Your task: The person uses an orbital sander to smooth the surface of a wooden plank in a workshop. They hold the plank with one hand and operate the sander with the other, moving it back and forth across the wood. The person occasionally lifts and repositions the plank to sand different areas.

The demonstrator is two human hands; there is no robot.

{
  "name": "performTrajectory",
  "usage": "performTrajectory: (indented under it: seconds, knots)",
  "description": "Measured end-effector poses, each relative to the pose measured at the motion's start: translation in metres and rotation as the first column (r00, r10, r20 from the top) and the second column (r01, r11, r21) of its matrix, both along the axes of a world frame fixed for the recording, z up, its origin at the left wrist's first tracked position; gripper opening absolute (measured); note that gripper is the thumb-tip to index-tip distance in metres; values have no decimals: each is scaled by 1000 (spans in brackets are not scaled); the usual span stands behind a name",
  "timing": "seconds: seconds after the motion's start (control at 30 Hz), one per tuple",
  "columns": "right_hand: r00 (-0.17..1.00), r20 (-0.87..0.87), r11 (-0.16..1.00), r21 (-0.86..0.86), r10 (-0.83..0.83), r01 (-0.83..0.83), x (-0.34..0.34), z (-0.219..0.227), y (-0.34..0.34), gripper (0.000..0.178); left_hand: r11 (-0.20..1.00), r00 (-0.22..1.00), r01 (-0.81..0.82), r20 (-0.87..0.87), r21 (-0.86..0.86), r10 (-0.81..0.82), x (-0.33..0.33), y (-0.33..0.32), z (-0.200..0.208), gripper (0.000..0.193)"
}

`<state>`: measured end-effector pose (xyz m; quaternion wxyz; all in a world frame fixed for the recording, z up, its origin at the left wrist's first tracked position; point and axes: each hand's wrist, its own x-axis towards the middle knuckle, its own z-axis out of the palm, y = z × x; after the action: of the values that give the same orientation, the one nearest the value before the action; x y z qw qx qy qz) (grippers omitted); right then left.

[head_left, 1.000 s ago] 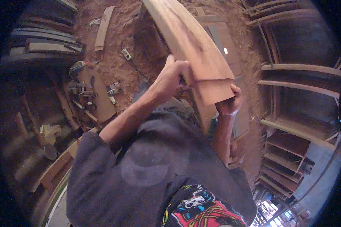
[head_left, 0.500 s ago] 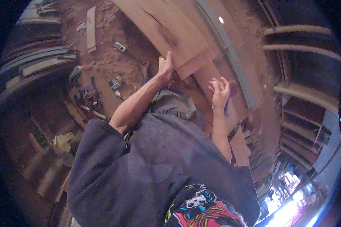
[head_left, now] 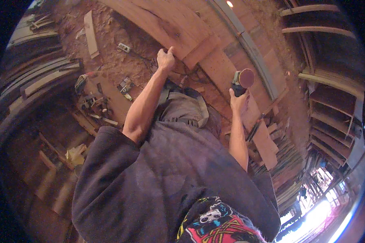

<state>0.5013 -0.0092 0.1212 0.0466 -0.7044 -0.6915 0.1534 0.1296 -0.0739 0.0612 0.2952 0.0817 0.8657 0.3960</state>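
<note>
A thick wooden slab point(head_left: 178, 34) with a dark crack and knot reaches in from the top. My left hand point(head_left: 166, 59) is closed at its near left edge, thumb along the wood and fingers curled around the edge. On the right, my right hand point(head_left: 239, 98) is wrapped round the dark body of an angle grinder point(head_left: 240, 84). The grinder is raised, its round reddish-brown sanding disc point(head_left: 246, 78) turned up toward me. It is apart from the slab. I cannot tell whether the disc is spinning.
Under the slab lies a wide plank surface point(head_left: 217, 65), with a long grey metal bar point(head_left: 251, 48) along it. A power strip point(head_left: 124, 47) and loose tools point(head_left: 95, 101) lie on the dusty floor at left. Shelves point(head_left: 330, 121) stand at right, stacked boards point(head_left: 48, 81) at far left.
My right hand, first loosely curled with the grinder mostly hidden behind it, has turned so the grinder and disc show. My left hand stays at the slab's edge; the whole view has shifted slightly.
</note>
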Motion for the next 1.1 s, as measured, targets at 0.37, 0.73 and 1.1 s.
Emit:
performTrajectory:
  seconds: [0.37,0.73,1.1]
  knots:
    - [388,-875,944,-327,-289,-35,-13,39,27,72,901,998,48,-54,430,-28,36,4,81,60]
    - [-128,-877,826,-375,-463,-422,-166,146,59,85,567,526,416,321,710,-788,107,-6,158,86]
    - [278,-765,764,-630,-581,-139,-155,89,83,30,515,540,839,-388,175,-747,122,-21,163,84]
